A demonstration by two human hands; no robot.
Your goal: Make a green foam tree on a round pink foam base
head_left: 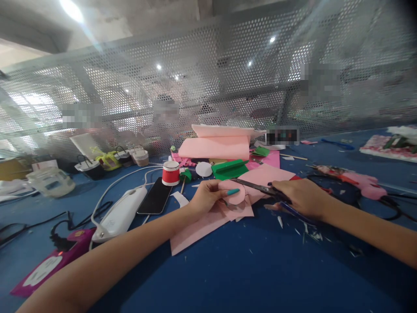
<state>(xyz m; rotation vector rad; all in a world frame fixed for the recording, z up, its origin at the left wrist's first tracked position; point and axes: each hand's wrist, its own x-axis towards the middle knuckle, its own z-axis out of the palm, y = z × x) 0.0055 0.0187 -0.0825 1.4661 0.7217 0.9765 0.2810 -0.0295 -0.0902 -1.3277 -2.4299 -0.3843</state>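
My left hand (208,194) pinches a round pink foam piece (233,194) just above a pink sheet (202,228) lying on the blue table (228,274). My right hand (301,198) grips a pair of scissors (257,187). The blades point left and reach the edge of the round piece. Small white and pink offcuts (302,230) lie scattered below my right hand.
A black phone (155,198), a white device (119,215) with cables and a red-and-white cup (170,173) sit at left. Folded pink sheets (215,145) and green foam (230,168) lie behind. A glue gun (352,179) rests at right. A perforated metal screen (208,87) closes the far side.
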